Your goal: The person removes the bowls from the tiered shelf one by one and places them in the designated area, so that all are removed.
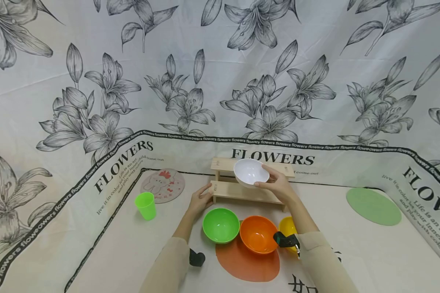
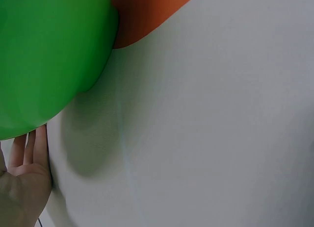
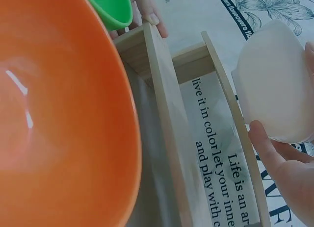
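A white bowl (image 1: 250,173) is held by its right side in my right hand (image 1: 280,188), over the two-tier wooden shelf (image 1: 242,191). Its outside shows in the right wrist view, close to the upper board; whether it touches the wood I cannot tell. My left hand (image 1: 201,200) grips the left end of the lower board, with fingers above and below it in the right wrist view. In front of the shelf stand a green bowl (image 1: 221,226), an orange bowl (image 1: 258,235) and a yellow bowl (image 1: 287,226), partly hidden by my right arm.
A green cup (image 1: 146,206) stands at the left, beside a round pink mat (image 1: 163,185) with a printed figure. Far right lies a green oval mat (image 1: 374,206). An orange mat (image 1: 247,264) lies partly under the bowls. Flower-printed cloth rises behind the shelf.
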Available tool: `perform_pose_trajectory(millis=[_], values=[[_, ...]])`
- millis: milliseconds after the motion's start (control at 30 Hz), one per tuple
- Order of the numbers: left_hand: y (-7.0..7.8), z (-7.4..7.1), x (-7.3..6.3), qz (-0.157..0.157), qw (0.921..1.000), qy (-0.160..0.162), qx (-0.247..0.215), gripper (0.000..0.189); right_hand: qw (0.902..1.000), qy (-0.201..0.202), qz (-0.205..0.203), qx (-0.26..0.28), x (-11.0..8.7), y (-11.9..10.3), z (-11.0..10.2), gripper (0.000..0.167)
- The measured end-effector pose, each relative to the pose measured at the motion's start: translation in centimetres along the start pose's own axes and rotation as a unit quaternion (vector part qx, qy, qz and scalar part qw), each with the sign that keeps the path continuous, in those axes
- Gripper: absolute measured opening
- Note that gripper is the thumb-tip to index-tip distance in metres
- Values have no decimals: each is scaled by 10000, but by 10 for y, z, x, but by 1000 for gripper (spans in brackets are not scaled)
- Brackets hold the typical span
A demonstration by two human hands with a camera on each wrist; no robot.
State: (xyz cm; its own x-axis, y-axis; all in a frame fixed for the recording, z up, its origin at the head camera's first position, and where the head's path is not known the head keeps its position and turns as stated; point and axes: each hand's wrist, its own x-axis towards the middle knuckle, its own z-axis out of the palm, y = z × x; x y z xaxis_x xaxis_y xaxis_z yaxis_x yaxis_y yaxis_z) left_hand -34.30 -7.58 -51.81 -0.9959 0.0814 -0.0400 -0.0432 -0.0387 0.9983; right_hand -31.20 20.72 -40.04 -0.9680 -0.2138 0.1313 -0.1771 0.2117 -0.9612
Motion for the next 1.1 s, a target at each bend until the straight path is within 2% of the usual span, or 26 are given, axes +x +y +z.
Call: perform_pose_trajectory(millis=[167,367,733,1100], values=[[0,0,0,-34,10000,5,60,44,9995,41,34,-318,-18,7,-9,83],[1,-1,-1,-111,9998,86,143,45,9994,-5,216,-269,-40,11,-19,82],[-1,1,0,-118,9999,31,90,46,9979,-36,-160,-631,-72,15,-40,77],[0,1,-1,-101,9999,27,44,46,9945,213,246,-991,-106,21,-58,78]])
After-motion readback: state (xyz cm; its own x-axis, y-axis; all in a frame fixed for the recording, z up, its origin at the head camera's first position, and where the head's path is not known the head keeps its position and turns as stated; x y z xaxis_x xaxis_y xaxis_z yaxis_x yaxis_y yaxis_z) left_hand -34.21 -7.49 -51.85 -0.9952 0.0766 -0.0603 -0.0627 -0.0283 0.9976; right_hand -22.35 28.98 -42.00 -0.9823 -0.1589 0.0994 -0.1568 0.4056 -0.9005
